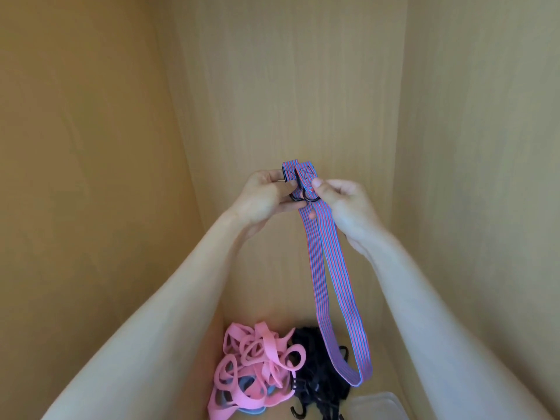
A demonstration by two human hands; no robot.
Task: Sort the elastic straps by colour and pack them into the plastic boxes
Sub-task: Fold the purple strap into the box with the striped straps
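**Evidently pairing up the ends of a striped strap (325,268) before packing**

Both hands are working high up, in front of the wooden back wall (288,86) of what looks like a cupboard. The left hand (266,197) is pinching one sewn end of the red-and-blue band between thumb and curled fingers. The right hand (342,207) is pinching the other end between thumb and forefinger, with its other fingers curling behind the band. The two ends are sitting side by side and touching, and their black hooks (306,197) are meeting just below the thumbs.

Holding it this way is letting the rest hang as one long doubled loop, so the band is falling straight and untwisted. That is probably why the hands are lifted so high. The bottom of the loop is dangling in front of the heap below, and I cannot tell whether it is touching it.

Down there a tangle of pink straps (257,356) is lying against a dark heap of black straps (318,371). A grey-blue strap (251,389) is peeking out from under the pink. A corner of a clear plastic box (378,403) is showing at the lower edge, to the right of the black heap.

Judging by this, the sorting is looking far from finished, with much lying unpacked. The striped one is hanging in the air, not in any box. It is likely being halved so that it will fold small enough to pack.
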